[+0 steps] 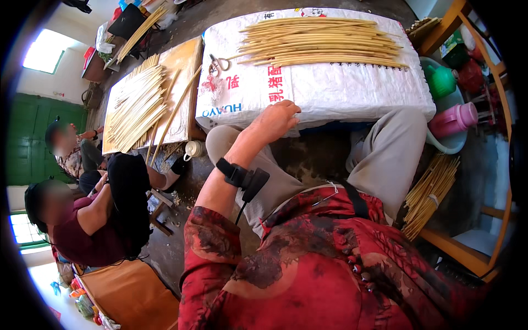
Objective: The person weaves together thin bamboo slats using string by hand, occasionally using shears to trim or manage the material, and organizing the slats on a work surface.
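Note:
My left hand [276, 119] is at the near edge of a low table spread with a white woven sack [352, 91]. Its fingers are curled together, and whatever they may hold is hidden. My right hand is out of view. Farther back on the sack lies a wide layer of thin peeled wooden sticks [324, 43], side by side and roughly parallel. A pair of scissors [214, 67] rests left of them, beside a small tangle of reddish-white string [210, 84]. A black strap with a small device [240, 175] circles my left wrist.
A wooden table [190, 60] at left bears more pale sticks [137, 104]. Two people sit beyond it. A lidded cup [193, 149] stands between the tables. At right, a basin [454, 144] holds a pink thermos [454, 120] and a green container [440, 81]; a tied stick bundle [432, 198] lies below.

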Action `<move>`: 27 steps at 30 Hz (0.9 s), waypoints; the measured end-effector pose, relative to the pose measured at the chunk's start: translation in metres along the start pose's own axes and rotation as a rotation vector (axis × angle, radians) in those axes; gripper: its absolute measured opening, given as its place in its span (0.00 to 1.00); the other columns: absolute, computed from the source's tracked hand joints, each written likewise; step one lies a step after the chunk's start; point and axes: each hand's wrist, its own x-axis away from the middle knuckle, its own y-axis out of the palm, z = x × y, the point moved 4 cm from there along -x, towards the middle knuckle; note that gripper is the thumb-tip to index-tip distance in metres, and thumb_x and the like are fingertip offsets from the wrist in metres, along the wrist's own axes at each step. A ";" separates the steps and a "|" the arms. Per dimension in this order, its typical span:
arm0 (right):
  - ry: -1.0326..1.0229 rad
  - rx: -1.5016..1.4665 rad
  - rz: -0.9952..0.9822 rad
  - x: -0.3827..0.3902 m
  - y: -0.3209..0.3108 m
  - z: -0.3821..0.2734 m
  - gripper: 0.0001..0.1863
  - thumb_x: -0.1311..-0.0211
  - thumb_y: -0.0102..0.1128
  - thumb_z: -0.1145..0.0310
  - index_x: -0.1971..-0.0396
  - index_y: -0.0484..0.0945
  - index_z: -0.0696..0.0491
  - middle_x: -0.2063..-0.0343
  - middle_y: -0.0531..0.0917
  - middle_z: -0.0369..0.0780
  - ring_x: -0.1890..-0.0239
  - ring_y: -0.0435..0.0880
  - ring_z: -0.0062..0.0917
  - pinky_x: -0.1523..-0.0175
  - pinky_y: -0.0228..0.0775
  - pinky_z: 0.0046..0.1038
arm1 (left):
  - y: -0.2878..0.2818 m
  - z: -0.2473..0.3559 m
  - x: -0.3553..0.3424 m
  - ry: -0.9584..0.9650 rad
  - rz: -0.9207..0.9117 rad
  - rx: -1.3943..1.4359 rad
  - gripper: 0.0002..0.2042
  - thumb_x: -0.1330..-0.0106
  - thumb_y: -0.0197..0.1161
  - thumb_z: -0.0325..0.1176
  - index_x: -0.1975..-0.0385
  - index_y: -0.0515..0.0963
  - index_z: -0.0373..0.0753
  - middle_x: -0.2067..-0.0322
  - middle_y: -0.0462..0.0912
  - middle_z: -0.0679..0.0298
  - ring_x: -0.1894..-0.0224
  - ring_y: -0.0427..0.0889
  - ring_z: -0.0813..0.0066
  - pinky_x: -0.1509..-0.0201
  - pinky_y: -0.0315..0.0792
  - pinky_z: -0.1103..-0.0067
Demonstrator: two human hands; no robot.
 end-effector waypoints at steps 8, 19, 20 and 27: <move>0.260 0.218 -0.207 0.085 0.039 0.109 0.15 0.34 0.45 0.63 0.56 0.74 0.56 0.65 0.79 0.38 0.68 0.78 0.18 0.60 0.71 0.18 | -0.002 -0.010 0.020 0.020 0.036 -0.066 0.12 0.42 0.57 0.32 0.61 0.75 0.34 0.63 0.77 0.51 0.57 0.75 0.52 0.53 0.70 0.66; 0.119 0.151 0.169 0.045 -0.091 0.013 0.16 0.34 0.45 0.62 0.56 0.74 0.56 0.64 0.79 0.38 0.68 0.79 0.19 0.60 0.71 0.19 | -0.029 -0.082 0.022 -0.087 0.236 -0.057 0.12 0.43 0.59 0.32 0.61 0.76 0.34 0.60 0.77 0.50 0.55 0.75 0.53 0.50 0.68 0.68; 0.060 0.136 0.199 0.026 -0.097 -0.010 0.16 0.34 0.45 0.61 0.56 0.74 0.55 0.64 0.79 0.38 0.68 0.79 0.19 0.60 0.71 0.19 | -0.030 -0.108 0.020 -0.188 0.300 -0.007 0.12 0.43 0.59 0.32 0.62 0.77 0.34 0.61 0.77 0.50 0.55 0.75 0.53 0.50 0.69 0.68; -0.227 -0.157 0.220 -0.066 -0.063 -0.123 0.16 0.33 0.45 0.61 0.55 0.74 0.55 0.64 0.79 0.38 0.68 0.79 0.19 0.60 0.71 0.19 | -0.069 -0.169 -0.018 -0.390 0.700 -0.213 0.14 0.48 0.62 0.30 0.62 0.76 0.33 0.59 0.75 0.49 0.56 0.74 0.50 0.53 0.69 0.64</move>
